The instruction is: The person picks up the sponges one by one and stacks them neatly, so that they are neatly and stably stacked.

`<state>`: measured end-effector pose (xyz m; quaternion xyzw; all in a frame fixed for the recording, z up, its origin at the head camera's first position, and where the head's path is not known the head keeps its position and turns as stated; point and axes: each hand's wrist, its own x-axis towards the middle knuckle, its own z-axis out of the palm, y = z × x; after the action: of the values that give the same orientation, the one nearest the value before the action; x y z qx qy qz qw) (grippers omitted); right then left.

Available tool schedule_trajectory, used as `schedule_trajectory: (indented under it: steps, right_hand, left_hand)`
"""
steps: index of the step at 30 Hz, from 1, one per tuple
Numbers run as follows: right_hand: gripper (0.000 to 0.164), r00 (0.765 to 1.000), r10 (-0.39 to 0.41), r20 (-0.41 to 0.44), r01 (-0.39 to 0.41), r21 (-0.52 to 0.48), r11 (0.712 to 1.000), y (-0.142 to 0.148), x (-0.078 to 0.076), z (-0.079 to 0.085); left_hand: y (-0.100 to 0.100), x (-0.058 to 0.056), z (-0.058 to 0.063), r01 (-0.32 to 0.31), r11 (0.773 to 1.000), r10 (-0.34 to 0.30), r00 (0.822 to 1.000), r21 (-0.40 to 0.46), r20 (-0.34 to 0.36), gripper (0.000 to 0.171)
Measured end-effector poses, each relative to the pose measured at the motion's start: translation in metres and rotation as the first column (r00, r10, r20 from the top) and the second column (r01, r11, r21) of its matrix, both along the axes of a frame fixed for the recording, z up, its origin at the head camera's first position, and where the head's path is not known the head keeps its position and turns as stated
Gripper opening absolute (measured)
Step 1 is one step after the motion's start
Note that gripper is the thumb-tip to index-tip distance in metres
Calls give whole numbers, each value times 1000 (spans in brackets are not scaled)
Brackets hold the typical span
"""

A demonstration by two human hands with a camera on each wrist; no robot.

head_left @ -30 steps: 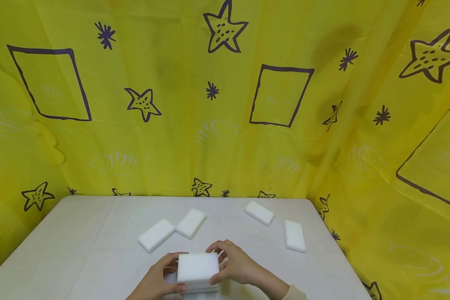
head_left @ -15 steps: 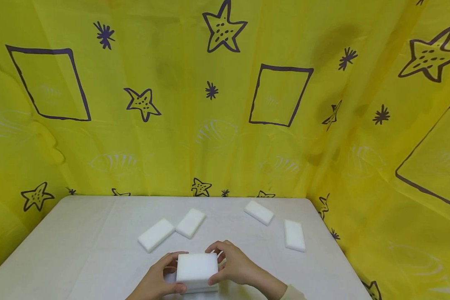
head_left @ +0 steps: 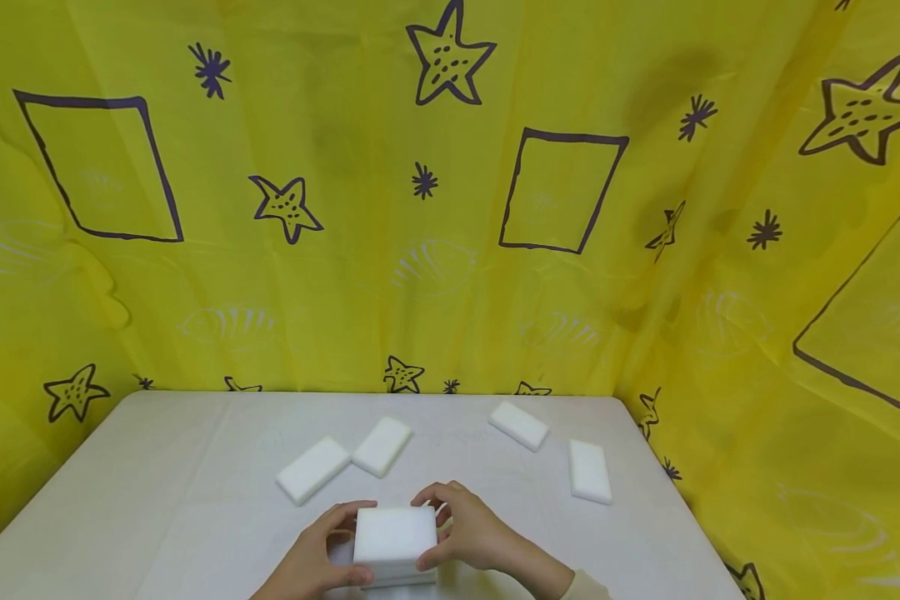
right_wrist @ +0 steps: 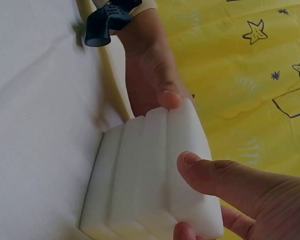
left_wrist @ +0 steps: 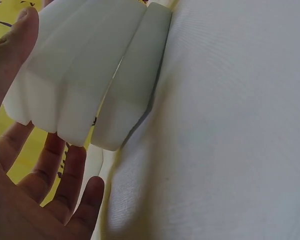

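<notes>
A stack of several white sponge blocks (head_left: 395,535) stands at the near edge of the table, its layers slightly uneven. My left hand (head_left: 321,552) holds the stack's left side, thumb at the front corner and index finger at the back corner. My right hand (head_left: 471,533) grips the right side of the top white sponge (right_wrist: 190,185), thumb in front and fingers behind. Seen from the left wrist, the lowest white sponge (left_wrist: 135,85) is set off from those above by a thin gap along its edge. The lower fingers of my left hand are spread beside the stack.
Two white sponges (head_left: 313,470) (head_left: 382,447) lie corner to corner behind the stack, left of centre. Two more sponges (head_left: 518,426) (head_left: 589,472) lie apart on the right. The white-covered table (head_left: 195,467) meets a patterned yellow curtain (head_left: 345,292) at the back and right.
</notes>
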<state>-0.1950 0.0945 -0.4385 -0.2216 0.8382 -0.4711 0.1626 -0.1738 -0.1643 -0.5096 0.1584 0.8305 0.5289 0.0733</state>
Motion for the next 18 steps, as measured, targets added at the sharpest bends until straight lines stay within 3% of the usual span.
schedule_trajectory:
  steps: [6,18]
  right_hand:
    - [59,1000,1,-5,-1,7,1000,0,-1,-2]
    - [57,1000,1,-19,-1,18,1000,-1,-1,-2]
  left_hand:
    - [0,0,3,-8,1000,8,1000,-15,-3,70]
    - [1,1,9,5,999,-8,999,50,43,72]
